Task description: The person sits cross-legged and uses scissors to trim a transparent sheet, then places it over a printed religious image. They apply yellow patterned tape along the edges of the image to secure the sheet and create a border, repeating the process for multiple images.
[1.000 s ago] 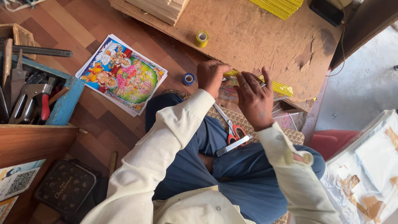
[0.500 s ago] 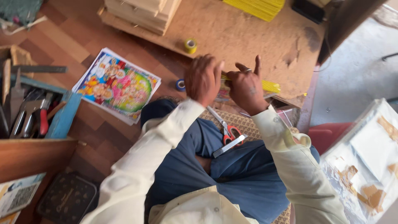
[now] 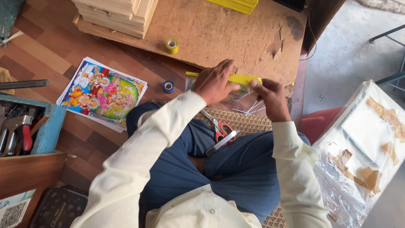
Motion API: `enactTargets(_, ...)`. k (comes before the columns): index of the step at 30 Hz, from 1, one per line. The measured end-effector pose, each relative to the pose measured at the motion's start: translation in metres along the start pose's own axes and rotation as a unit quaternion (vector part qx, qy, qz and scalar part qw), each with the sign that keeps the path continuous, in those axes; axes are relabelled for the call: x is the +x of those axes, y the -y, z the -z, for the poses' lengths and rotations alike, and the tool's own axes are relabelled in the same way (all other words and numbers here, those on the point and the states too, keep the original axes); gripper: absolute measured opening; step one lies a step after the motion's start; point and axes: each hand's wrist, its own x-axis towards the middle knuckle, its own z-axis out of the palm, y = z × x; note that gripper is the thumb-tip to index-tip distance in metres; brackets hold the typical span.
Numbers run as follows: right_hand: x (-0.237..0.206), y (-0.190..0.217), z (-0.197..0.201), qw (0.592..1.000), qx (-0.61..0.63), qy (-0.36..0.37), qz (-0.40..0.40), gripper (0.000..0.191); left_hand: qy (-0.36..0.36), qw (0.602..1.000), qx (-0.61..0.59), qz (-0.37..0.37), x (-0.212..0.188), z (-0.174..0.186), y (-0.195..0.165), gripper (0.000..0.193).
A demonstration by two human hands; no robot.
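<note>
Pinching a yellow strip atop a clear plastic sleeve, left hand and right hand have fingers clamped on its ends. Looks light, floppy and slippery; best gripped along that stiffer yellow edge.

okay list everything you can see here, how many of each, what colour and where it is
clear plastic packet with yellow dotted strip: one, at board edge, under both hands
yellow tape roll: one, on brown board
blue tape roll: one, on wooden floor
colourful printed pictures: a stack, floor, left
red-handled scissors: one, on lap
stacked wooden boards: pale, top left
blue toolbox with tools: one, far left
plastic-wrapped bundle with brown tape: one, right
left hand: on packet
right hand: on packet
</note>
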Motion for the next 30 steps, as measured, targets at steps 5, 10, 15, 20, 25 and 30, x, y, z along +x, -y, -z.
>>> enactTargets(5,0.017,-0.001,-0.005,0.982,0.184,-0.041,-0.032,0.011,0.127,0.981,-0.026,0.145,0.042,0.0,0.001,0.044)
enactTargets(10,0.039,-0.01,-0.004,0.969,0.223,-0.094,-0.055,0.011,0.086,0.977,-0.099,0.171,0.071,-0.016,0.021,0.029)
enactTargets(15,0.055,-0.025,-0.001,0.961,0.233,-0.123,-0.086,0.008,0.071,0.976,-0.046,0.2,0.083,-0.037,0.036,0.036)
enactTargets(20,0.06,-0.021,0.0,0.959,0.232,-0.114,-0.114,0.006,0.102,0.967,-0.057,0.225,0.094,-0.03,0.036,0.036)
enactTargets(25,0.053,-0.025,-0.003,0.955,0.227,-0.128,-0.139,0.01,0.123,0.959,-0.075,0.243,0.084,-0.022,0.029,0.039)
enactTargets(30,0.039,-0.018,-0.012,0.956,0.225,-0.134,-0.13,0.019,0.106,0.96,-0.077,0.248,0.073,-0.027,0.028,0.038)
